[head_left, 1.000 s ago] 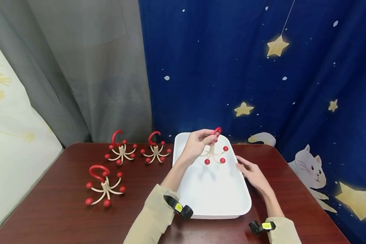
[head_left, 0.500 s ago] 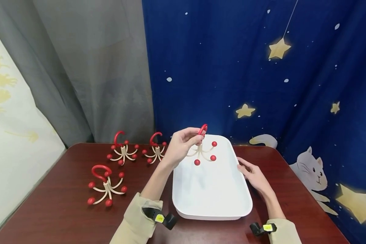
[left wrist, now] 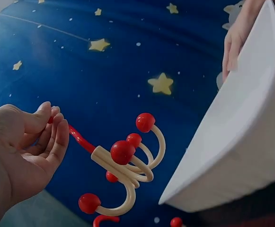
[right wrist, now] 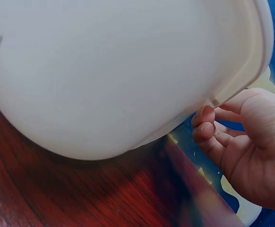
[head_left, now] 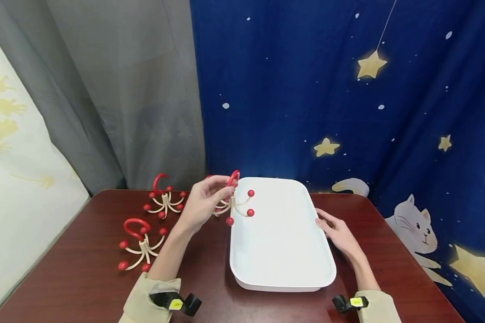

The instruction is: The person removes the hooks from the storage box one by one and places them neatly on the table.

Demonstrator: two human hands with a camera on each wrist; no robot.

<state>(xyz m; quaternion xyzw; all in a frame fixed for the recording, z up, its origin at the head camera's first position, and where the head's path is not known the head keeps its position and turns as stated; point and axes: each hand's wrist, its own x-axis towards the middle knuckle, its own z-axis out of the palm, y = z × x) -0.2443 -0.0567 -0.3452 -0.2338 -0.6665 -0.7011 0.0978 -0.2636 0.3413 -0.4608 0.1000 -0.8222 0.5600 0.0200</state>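
Observation:
My left hand [head_left: 207, 199] pinches the red hook of a hook hanger [head_left: 233, 204] and holds it up at the tray's left rim. Cream curved arms with red balls at their tips hang from that hook, plain to see in the left wrist view [left wrist: 113, 165]. The white tray [head_left: 283, 242] lies on the table. With its fingertips my right hand [head_left: 339, 235] touches the tray's right rim; the right wrist view shows these fingers [right wrist: 206, 130] against the edge. Another hanger is mostly hidden behind my left hand.
Two more red-and-cream hangers stand on the left of the brown table [head_left: 85, 278]: a far one [head_left: 165, 202] and a nearer one [head_left: 143, 246], partly covered by my left forearm. Grey and blue curtains [head_left: 266, 89] hang behind the table.
My left hand has carried the hanger leftward, from above the tray to its left rim. The right hand has stayed at the tray's right side.

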